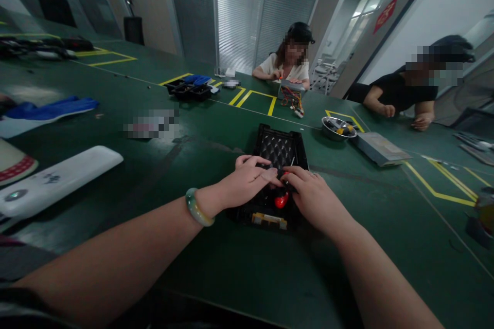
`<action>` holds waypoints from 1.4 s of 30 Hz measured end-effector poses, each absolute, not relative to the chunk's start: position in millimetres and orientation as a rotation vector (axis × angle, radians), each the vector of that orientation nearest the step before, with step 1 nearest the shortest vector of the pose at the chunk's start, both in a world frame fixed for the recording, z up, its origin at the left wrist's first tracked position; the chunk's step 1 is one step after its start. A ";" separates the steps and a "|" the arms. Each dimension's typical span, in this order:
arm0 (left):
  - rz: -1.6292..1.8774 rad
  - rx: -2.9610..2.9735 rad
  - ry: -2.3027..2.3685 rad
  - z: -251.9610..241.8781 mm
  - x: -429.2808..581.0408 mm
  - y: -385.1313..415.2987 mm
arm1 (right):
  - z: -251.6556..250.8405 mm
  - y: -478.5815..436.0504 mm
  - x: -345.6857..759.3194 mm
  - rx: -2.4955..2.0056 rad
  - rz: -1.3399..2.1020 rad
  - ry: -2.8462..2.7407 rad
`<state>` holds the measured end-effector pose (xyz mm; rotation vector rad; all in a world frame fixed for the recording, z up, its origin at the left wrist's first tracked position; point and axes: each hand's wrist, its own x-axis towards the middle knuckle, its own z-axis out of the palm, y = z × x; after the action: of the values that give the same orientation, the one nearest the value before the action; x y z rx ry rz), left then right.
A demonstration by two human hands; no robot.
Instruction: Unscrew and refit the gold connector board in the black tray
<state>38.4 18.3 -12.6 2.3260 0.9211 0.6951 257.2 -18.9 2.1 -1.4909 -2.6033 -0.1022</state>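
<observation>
Inspection of the work position finds the person's left hand (pixel 245 181), wearing a green-toned bangle (pixel 199 207) at the wrist, and right hand (pixel 312 199) together over a black plastic case (pixel 278 146) with a diamond-textured floor, lying flat on the green surface (pixel 358 252). Both hands are curled, fingers closed inward and almost meeting over the case's middle; whether either one grips anything cannot be confirmed. A red tool handle (pixel 281 199) sits in the case directly below the right hand's fingers. A gold-coloured connector strip (pixel 269 221) lies at the case's near end, with no legible marking. Open green surface extends from the case to the near edge and to the right as far as yellow tape lines (pixel 438 185). To the left, a long white pad (pixel 57 182) stands well apart. Ahead and right are a steel bowl of small parts (pixel 338 128) and a flat grey metal unit (pixel 380 148). Across the surface, one co-worker (pixel 281 67) has both hands at a metal box with coloured wires (pixel 291 95); another co-worker (pixel 401 95) sits at the right. Red wall signs (pixel 385 14) are unreadable at this angle.
</observation>
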 end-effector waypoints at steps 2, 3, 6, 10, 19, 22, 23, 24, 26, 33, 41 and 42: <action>0.654 2.312 0.838 -11.6 37.8 17.4 | 0.4 -17.1 259.3 -1.491 0.017 -2.606; 0.640 2.310 0.797 -11.1 37.4 16.9 | -0.4 -16.4 260.5 -1.494 0.075 -2.601; 0.647 2.312 0.715 -10.4 36.1 15.9 | -1.6 -15.6 263.4 -1.461 0.215 -2.580; 0.677 2.283 0.646 -11.5 34.8 16.1 | 1.2 -16.5 266.0 -1.400 0.237 -2.586; 0.874 2.153 0.870 -12.5 35.1 18.1 | 7.0 -19.9 279.6 -1.315 -0.090 -2.385; 0.945 2.155 1.194 -17.8 34.6 25.2 | 5.6 -24.6 283.7 -1.291 -0.196 -2.202; 0.946 2.143 1.311 -21.0 34.2 28.6 | 5.4 -26.6 285.0 -1.273 -0.216 -2.129; 0.927 2.120 1.415 -24.8 33.7 32.3 | 5.6 -28.6 286.2 -1.250 -0.243 -2.050; 0.843 2.062 1.550 -32.8 32.9 39.4 | 7.4 -33.0 288.0 -1.205 -0.340 -1.858; 0.643 2.032 1.533 -43.3 32.5 47.8 | 21.9 -49.8 271.9 -0.931 -0.019 -1.273; 0.593 2.025 1.548 -43.4 29.9 49.3 | 18.5 -60.4 250.2 -0.905 0.363 -1.477; 0.593 2.023 1.548 -43.5 29.7 49.9 | 18.5 -60.0 250.8 -0.914 0.363 -1.443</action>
<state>29.7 49.9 -43.5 2.0234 1.5485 0.5929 250.8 -60.0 18.5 -0.9138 -1.4429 0.3633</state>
